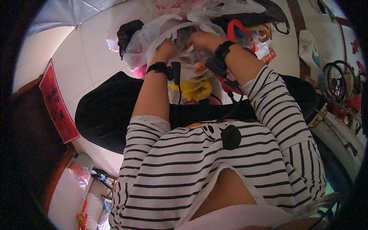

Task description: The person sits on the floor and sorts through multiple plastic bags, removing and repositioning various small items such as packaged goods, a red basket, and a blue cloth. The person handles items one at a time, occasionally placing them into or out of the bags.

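A translucent white plastic bag (138,43) lies gaping open in front of me, above my bent knees. Both hands reach into its mouth. My left hand (169,49) is at the left inside of the bag, its fingers mostly hidden by plastic. My right hand (202,40) is curled a little to the right, beside a dark grey item (185,33) that is blurred. Whether either hand grips something cannot be made out. Crumpled pale plastic lies beneath the hands. Nearer to me is a yellow plastic bag (198,90).
A black bag (129,34) is to the left and a red strap (240,31) to the right. More clear plastic bags (207,7) lie beyond. Pale floor tiles (95,51) surround the pile. A red paper banner (59,106) is at left; a wheel (335,77) stands at right.
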The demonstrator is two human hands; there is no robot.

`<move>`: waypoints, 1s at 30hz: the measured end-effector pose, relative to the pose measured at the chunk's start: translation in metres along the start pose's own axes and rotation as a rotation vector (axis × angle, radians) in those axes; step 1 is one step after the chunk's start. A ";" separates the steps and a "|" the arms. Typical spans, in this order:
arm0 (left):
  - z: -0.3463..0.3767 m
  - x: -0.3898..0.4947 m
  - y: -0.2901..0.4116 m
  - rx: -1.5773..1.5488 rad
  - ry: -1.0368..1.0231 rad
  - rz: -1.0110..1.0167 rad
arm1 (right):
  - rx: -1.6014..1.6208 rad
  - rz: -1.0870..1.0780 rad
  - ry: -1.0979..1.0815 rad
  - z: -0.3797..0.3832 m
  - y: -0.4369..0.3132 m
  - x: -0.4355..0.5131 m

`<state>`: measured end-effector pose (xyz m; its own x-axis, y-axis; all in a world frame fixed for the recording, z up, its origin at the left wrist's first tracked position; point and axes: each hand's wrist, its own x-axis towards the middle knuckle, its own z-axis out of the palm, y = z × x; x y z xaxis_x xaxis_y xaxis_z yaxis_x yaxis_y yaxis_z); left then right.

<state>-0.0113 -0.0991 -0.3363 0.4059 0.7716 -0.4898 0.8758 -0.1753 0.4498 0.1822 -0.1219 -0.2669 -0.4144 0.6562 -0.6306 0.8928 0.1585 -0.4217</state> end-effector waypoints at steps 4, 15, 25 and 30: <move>-0.010 -0.004 -0.001 0.157 0.024 0.369 | 0.017 -0.027 0.137 -0.016 0.005 -0.013; -0.131 -0.065 0.069 -0.829 -0.108 0.064 | 0.454 -0.075 0.469 -0.069 -0.008 -0.072; -0.199 -0.158 0.095 -0.479 -0.025 0.222 | 1.047 -0.148 0.532 -0.066 -0.043 -0.158; -0.189 -0.185 0.108 -0.586 -0.026 0.184 | 1.074 -0.236 0.538 -0.034 -0.062 -0.134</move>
<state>-0.0409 -0.1454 -0.0560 0.5493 0.7442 -0.3801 0.5046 0.0672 0.8607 0.1886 -0.1948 -0.1342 -0.1929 0.9554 -0.2236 0.1002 -0.2075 -0.9731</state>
